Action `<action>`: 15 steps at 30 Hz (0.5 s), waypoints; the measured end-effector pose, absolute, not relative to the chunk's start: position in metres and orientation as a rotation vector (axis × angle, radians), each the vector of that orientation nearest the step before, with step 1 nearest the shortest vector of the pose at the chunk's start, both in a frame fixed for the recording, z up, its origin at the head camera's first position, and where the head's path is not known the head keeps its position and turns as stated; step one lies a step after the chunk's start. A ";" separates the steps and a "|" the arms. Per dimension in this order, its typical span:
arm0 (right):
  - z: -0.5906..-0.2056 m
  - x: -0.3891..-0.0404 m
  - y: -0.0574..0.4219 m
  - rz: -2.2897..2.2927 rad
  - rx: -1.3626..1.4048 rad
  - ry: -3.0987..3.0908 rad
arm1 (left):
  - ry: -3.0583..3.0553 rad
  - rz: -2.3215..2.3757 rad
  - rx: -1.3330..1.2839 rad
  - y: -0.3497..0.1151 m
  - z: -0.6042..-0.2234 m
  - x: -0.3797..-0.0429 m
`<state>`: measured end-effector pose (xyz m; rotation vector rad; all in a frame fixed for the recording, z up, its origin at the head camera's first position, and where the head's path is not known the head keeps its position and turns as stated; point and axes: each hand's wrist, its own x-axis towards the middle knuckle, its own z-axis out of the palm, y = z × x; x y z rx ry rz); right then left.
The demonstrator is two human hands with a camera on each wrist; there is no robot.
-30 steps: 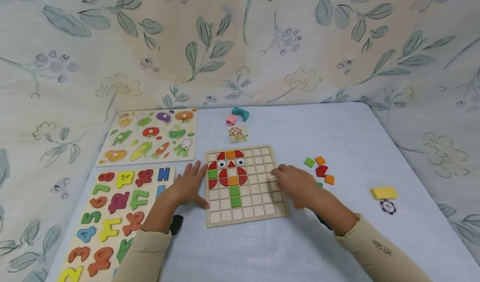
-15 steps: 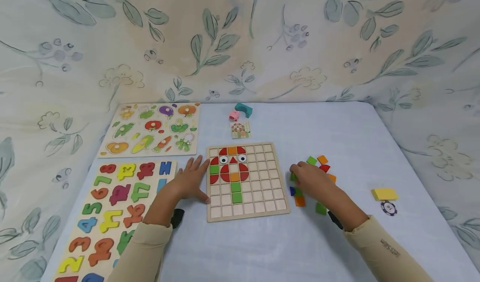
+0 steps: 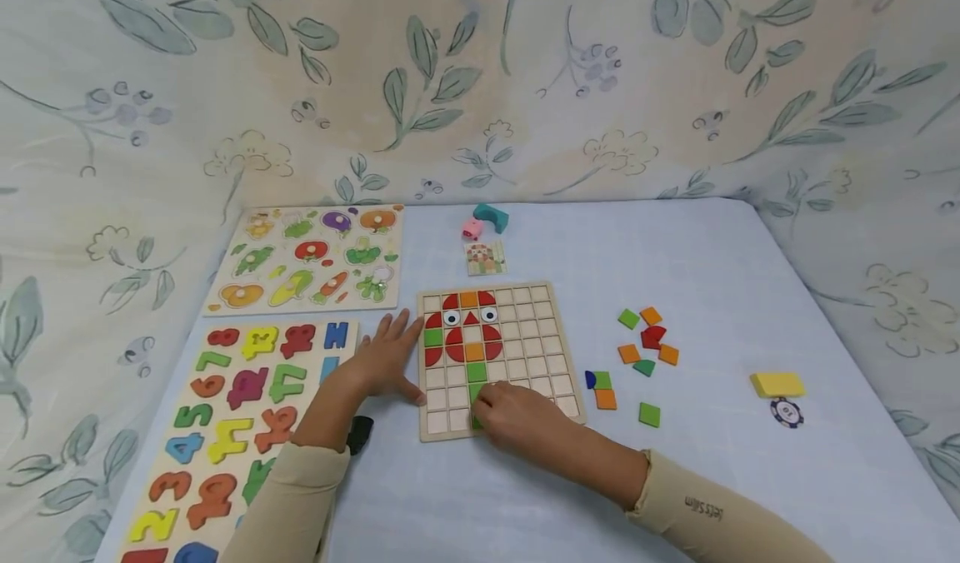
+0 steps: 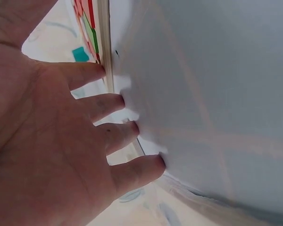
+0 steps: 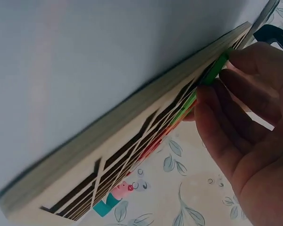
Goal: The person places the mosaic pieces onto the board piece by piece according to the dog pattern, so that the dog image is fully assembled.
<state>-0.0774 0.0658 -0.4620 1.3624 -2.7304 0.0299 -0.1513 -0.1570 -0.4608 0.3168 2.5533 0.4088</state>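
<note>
A wooden grid board (image 3: 528, 355) lies mid-table, with red, orange and green tiles and two eye tiles set in its left part. My right hand (image 3: 525, 420) reaches over the lower cells. Its thumb and fingers pinch a green square tile (image 5: 214, 70) at the board's near side, below a column of green tiles (image 3: 477, 372). Part of that column is hidden by the hand. At the board's left edge, my left hand (image 3: 384, 361) rests with spread, fairly straight fingers, touching the rim. A small picture card (image 3: 486, 258) lies beyond the board.
Loose tiles, including a green square (image 3: 649, 415) and a red piece (image 3: 653, 336), lie to the right. Farther right are a yellow block (image 3: 777, 385) and a round chip (image 3: 787, 412). Number (image 3: 247, 413) and vegetable (image 3: 307, 263) puzzle boards occupy the left. A pink pig figure (image 3: 472, 229) stands behind.
My right hand moved from the board's right edge to the loose tiles, took a green square, and carried it left onto the board's lower cells. The left hand stayed at the board's edge.
</note>
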 end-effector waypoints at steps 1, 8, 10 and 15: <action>-0.463 -0.077 0.066 0.029 1.352 -2.733 | 2.549 0.411 0.320 -0.156 -0.461 -0.152; -0.463 -0.077 0.069 0.059 1.368 -2.767 | 2.553 0.425 0.316 -0.154 -0.459 -0.151; -0.460 -0.080 0.070 0.168 1.367 -2.849 | 2.557 0.437 0.309 -0.156 -0.458 -0.149; -0.441 -0.102 0.101 0.362 1.022 -3.082 | 2.565 0.451 0.319 -0.156 -0.458 -0.150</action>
